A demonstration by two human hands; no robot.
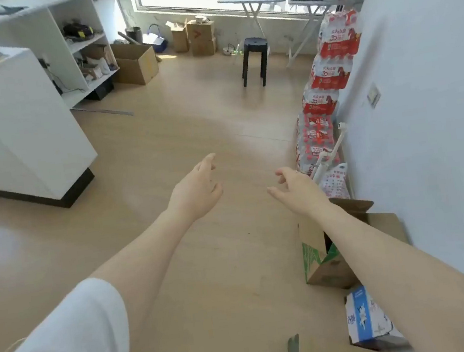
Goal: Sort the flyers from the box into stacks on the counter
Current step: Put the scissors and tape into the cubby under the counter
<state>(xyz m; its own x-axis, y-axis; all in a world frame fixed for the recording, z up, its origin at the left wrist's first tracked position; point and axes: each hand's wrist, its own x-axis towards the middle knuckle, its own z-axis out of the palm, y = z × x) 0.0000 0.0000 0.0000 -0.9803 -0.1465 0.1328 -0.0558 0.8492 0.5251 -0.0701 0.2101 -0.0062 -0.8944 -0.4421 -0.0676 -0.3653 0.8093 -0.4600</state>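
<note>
From the head camera, both arms reach forward over a light wood floor (189, 122). The left hand (197, 190) is in mid-air with its fingers loosely spread and holds nothing; a white sleeve (58, 343) covers that upper arm. The right hand (296, 187) is likewise empty, fingers apart and slightly bent, thumb out to the left.

Below the right forearm, near the right wall, an open cardboard box (323, 264) stands on the floor with its flaps up, its opening facing upward and its long axis running roughly from near-left to far-right. It has green print on the near-left side; what it contains cannot be made out, and no flyers can be told apart. Just nearer lies one blue and white carton (365, 320) with writing too blurred to read.

The white counter (13, 120) stands at the far left, its top well apart from both hands, with a few flat things on it that cannot be identified.

Along the right wall leans a stack of about five shrink-wrapped bottle packs (329, 76) with red labels showing "30" and a red horse. One black stool (253, 59) stands at the far middle. Under the window are four brown boxes: one large open box (135, 62) by the white shelves (83, 47) and three smaller ones (196, 37) further right.
</note>
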